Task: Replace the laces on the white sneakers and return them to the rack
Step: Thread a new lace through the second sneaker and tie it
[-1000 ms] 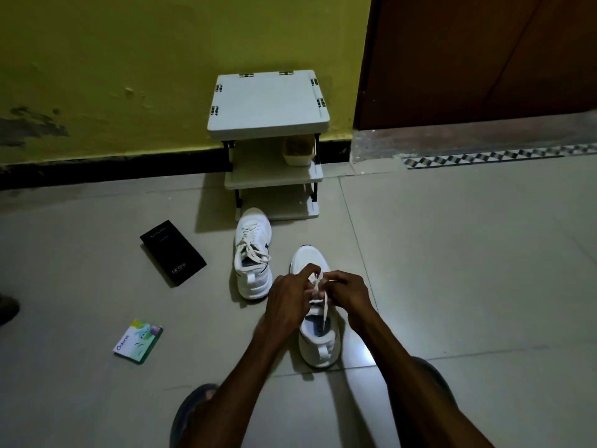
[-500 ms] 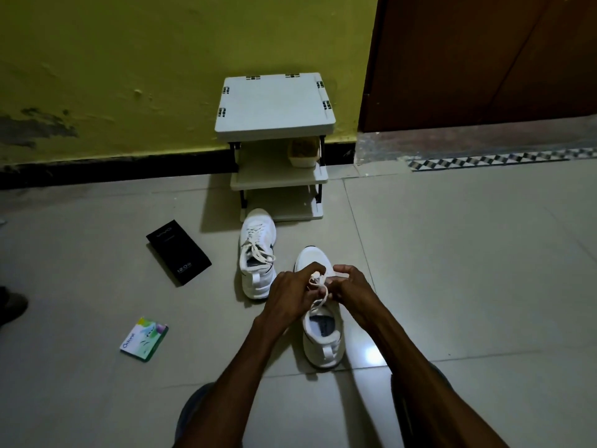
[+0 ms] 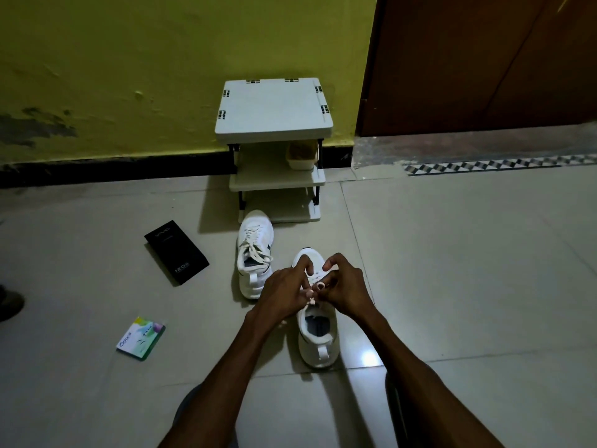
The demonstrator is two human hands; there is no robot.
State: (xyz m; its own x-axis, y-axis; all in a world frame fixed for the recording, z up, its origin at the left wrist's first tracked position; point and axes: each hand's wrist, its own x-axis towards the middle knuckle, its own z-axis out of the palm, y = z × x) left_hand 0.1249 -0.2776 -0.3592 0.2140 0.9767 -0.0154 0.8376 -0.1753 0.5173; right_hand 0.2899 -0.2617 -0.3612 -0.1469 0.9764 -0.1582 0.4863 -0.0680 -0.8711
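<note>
Two white sneakers stand on the tiled floor in front of a small white rack (image 3: 274,106). The left sneaker (image 3: 254,253) is laced, toe toward the rack. The right sneaker (image 3: 318,337) lies nearer me, heel toward me. My left hand (image 3: 284,292) and my right hand (image 3: 345,286) meet over its tongue, fingers pinching the white lace (image 3: 312,294) at the eyelets. The hands hide most of the lacing.
A black phone box (image 3: 176,252) lies left of the sneakers and a green-white packet (image 3: 141,338) nearer me. A small tub (image 3: 302,156) sits on the rack's middle shelf. Yellow wall behind, brown door (image 3: 484,59) at right. A dark shoe toe (image 3: 9,302) shows at the left edge.
Both hands have shifted slightly and their fingers have spread and curled over the lace; a small loop of lace now shows between them. The sneakers stay in place.
</note>
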